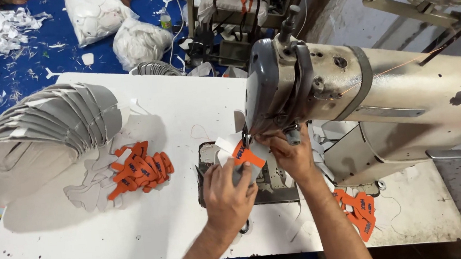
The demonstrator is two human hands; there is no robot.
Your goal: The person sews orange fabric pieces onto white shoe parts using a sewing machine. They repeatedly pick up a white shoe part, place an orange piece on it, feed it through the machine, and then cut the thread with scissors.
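My left hand [227,193] presses down on a pale grey fabric piece [226,145] with an orange label [246,155] on it, lying on the metal plate under the sewing machine's needle. My right hand [293,154] pinches the same piece from the right, just beneath the head of the beige, worn sewing machine [381,90]. Part of the fabric piece is hidden by my fingers and the machine head.
A fanned stack of grey fabric pieces [49,124] lies at the left of the white table [140,230]. Orange labels [140,169] sit in a pile near it; more orange labels [360,212] lie at the right. White bags [141,40] and scraps lie on the blue floor.
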